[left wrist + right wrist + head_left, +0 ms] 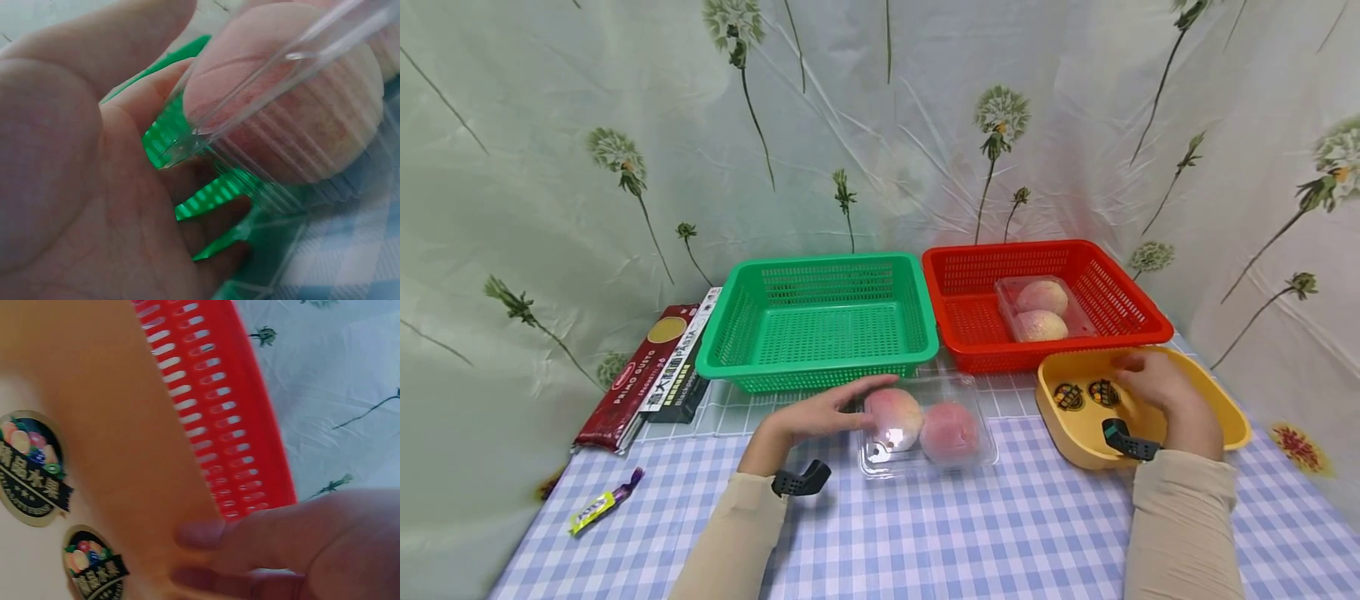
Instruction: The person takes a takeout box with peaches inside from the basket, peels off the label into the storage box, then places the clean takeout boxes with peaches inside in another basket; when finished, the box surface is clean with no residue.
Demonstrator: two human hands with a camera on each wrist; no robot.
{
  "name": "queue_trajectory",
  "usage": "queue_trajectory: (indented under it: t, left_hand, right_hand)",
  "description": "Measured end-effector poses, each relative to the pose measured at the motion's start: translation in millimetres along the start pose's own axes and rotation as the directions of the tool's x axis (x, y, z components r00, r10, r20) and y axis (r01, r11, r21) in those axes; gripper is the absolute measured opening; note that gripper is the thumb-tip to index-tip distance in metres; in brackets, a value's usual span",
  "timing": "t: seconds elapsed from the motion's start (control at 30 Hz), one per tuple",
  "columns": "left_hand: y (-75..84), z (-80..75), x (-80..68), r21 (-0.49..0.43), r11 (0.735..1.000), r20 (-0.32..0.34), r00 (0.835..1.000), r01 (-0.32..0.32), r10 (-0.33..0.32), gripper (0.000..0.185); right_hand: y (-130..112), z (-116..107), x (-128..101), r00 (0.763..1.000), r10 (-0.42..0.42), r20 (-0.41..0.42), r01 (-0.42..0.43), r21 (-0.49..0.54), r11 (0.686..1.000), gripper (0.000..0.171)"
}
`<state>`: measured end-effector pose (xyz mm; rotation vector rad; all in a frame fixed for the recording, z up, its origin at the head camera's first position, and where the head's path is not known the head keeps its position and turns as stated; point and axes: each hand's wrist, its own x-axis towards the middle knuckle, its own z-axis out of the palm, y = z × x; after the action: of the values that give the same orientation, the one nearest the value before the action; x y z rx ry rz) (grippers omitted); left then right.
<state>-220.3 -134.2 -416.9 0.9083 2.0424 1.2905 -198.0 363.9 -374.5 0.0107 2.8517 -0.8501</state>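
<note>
A clear plastic box (pixel 925 462) with two peaches (pixel 951 433) lies mid-table. My left hand (pixel 823 412) is at its left end. The thumb is near the front side and the other fingers reach along the back. In the left wrist view, the fingers (pixel 206 231) lie loosely by the box corner, below a peach (pixel 281 94). My right hand (pixel 1157 387) is over the yellow bin (pixel 1078 446), fingers bent a little and blurred; I see nothing between them. Round black-and-gold fruit stickers (pixel 31 469) lie inside the bin.
An unfilled green basket (pixel 820 367) stands behind the box. Beside it, a red basket (pixel 1000 354) holds another box of peaches (pixel 1041 308). Pasta packs (pixel 640 383) lie at left, with a small yellow-and-purple candy wrapper (pixel 602 504) in front. A floral curtain (pixel 880 125) hangs behind.
</note>
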Motion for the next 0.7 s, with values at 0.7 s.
queue_trajectory:
  t: [0.7]
  left_hand:
    - [14.9, 4.8, 0.2, -0.302, 0.946, -0.038, 0.993, -0.118, 0.112, 0.06]
  right_hand:
    - [-22, 2, 7, 0.768, 0.363, -0.528, -0.19, 0.353, 0.916, 0.041]
